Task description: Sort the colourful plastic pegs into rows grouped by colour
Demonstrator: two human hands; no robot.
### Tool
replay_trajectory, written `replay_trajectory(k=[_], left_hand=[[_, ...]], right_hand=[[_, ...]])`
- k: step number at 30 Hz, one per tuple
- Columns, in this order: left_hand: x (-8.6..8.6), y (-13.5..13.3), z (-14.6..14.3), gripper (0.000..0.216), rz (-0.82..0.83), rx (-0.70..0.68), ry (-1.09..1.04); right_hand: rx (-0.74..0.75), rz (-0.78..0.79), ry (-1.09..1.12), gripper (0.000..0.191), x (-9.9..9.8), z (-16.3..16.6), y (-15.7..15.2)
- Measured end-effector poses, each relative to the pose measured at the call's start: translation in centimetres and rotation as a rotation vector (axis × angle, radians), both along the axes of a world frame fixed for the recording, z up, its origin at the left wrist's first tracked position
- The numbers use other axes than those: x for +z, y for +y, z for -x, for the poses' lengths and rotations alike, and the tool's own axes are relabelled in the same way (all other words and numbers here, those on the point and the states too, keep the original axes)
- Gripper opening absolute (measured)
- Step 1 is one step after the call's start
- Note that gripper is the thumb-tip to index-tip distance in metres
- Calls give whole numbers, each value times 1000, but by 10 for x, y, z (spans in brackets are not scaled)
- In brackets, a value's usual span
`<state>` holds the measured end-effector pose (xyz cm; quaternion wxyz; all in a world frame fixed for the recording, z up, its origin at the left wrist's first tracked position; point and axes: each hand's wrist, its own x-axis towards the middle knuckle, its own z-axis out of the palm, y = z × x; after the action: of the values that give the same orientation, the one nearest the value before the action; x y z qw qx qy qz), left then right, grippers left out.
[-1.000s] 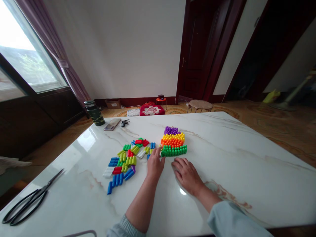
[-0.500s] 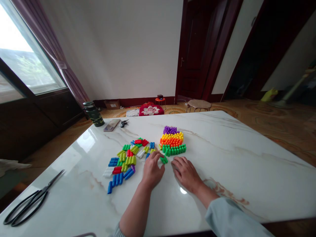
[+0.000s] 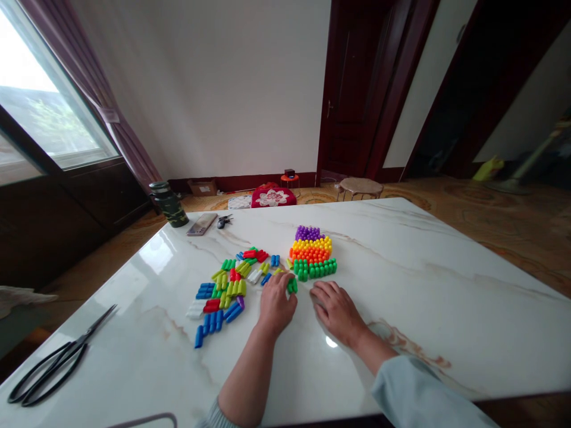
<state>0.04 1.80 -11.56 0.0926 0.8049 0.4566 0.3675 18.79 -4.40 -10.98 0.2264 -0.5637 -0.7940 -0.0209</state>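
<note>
My left hand (image 3: 275, 304) is closed, thumb and fingers around a small joined set of green plastic capsule-shaped pieces (image 3: 292, 286), partly hidden behind the fingers. My right hand (image 3: 335, 310) lies palm down on the table, fingers loosely bent and apart, holding nothing. Just beyond both hands stand rows of upright pieces sorted by colour: green (image 3: 316, 269) nearest, then orange (image 3: 308, 255), yellow (image 3: 314, 244) and purple (image 3: 307, 232) farthest. Left of my left hand lie loose joined pieces, among them blue (image 3: 213, 323), yellow-green (image 3: 235, 289), red (image 3: 212, 305) and white (image 3: 195, 310).
Black-handled scissors (image 3: 66, 356) lie at the left of the white marble-patterned table (image 3: 423, 309). Along its far left edge are a camouflage flask (image 3: 169, 205), a phone (image 3: 202, 224) and keys (image 3: 224, 222). A round stool (image 3: 360, 186) stands beyond the table.
The fingers of my left hand have closed in on the green pieces, which have shifted slightly left and show less. My right hand has hardly moved.
</note>
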Motion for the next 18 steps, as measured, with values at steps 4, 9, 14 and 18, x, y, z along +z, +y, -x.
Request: replay_trajectory(k=[4,9,14,18], left_hand=[[4,2,-5,49,-46,23,-27],[4,11,-18,48,-86,-42,-4],[8,9,-19,32,-83,-72,30],[12,-9,-10,27,-94,-64,-5]], right_hand=[[0,6,17,28,1,1,0],[9,20,38,22,4,2,0],[4,23,34,22,4,1,-1],[-1,34,32,26,1,0,2]])
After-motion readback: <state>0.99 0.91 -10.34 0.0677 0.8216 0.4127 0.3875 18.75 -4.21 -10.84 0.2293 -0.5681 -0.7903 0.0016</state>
